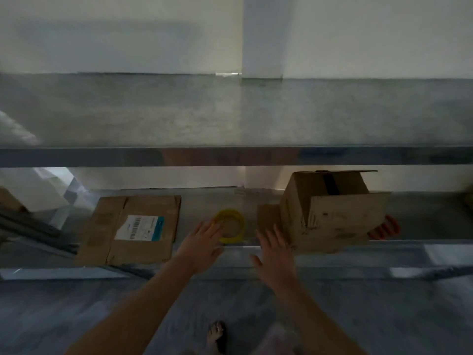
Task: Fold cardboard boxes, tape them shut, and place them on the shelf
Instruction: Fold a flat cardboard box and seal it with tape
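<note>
Both hands are spread, holding nothing. The left hand (202, 244) reaches over the tape (234, 238) at its 1 o'clock; the box (330, 216) stands on the shelf (332, 262) at 2 o'clock, nearer the right hand (275, 257).

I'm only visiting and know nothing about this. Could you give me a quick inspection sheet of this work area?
Surface: metal shelf, lower level in use.
Job's things: flat cardboard on the left; yellow tape roll in the middle; box on the right, flaps not shut.
Clutter: orange-handled scissors behind the box.
Grippers: left hand open, fingers at the tape roll, contact unclear; right hand open beside the box.
Cables: nothing seen.
Surroundings: white wall, grey floor, a bare foot.
</note>
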Action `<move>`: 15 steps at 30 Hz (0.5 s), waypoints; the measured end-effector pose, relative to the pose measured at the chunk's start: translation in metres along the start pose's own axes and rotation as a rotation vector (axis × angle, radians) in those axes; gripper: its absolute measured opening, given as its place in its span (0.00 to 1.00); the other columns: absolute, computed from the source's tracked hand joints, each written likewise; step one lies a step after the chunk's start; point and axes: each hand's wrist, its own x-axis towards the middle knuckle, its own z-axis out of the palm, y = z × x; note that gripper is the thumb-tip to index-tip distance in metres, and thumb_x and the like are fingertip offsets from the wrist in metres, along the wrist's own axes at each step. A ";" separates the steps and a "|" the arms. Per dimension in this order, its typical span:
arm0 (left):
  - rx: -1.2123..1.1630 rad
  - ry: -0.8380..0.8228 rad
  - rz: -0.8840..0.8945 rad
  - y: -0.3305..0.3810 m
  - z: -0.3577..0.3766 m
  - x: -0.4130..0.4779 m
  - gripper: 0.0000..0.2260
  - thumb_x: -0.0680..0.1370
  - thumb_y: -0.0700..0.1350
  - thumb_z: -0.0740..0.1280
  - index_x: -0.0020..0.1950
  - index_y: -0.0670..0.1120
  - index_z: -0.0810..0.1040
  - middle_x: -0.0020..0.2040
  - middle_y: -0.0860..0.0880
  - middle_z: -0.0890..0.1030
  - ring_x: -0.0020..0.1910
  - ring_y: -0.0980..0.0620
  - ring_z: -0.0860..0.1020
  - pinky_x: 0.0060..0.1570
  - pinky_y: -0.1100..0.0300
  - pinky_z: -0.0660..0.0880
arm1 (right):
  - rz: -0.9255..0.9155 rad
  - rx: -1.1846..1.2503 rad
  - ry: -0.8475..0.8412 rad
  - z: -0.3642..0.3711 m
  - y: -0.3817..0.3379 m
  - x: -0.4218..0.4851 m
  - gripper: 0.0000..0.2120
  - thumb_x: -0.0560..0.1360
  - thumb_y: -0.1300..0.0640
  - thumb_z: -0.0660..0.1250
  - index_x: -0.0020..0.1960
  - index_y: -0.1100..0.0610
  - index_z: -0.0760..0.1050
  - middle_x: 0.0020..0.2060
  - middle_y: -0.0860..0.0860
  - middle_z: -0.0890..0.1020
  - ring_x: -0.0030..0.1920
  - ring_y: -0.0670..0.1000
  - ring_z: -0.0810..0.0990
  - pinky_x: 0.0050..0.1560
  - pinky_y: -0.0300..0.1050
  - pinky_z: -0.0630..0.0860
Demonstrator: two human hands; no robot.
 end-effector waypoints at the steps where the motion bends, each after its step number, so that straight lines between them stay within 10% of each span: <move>1: -0.010 -0.019 -0.003 -0.001 0.001 0.003 0.37 0.73 0.62 0.35 0.78 0.46 0.54 0.79 0.48 0.53 0.78 0.46 0.47 0.75 0.49 0.42 | 0.026 0.009 -0.006 0.002 0.000 0.002 0.34 0.61 0.40 0.78 0.63 0.54 0.80 0.59 0.53 0.82 0.63 0.58 0.78 0.56 0.53 0.80; 7: 0.092 0.102 0.145 -0.014 0.007 0.016 0.19 0.73 0.52 0.56 0.56 0.51 0.81 0.55 0.52 0.82 0.60 0.46 0.79 0.58 0.50 0.76 | 0.021 0.092 -0.007 -0.001 -0.013 0.022 0.15 0.69 0.45 0.74 0.53 0.50 0.80 0.53 0.49 0.79 0.56 0.55 0.76 0.51 0.52 0.77; 15: 0.043 0.292 0.183 -0.011 0.001 0.030 0.17 0.55 0.42 0.81 0.41 0.50 0.82 0.41 0.53 0.82 0.55 0.48 0.82 0.54 0.53 0.78 | 0.023 0.065 0.061 0.000 -0.013 0.035 0.14 0.56 0.55 0.83 0.34 0.49 0.79 0.38 0.48 0.79 0.41 0.53 0.80 0.32 0.47 0.76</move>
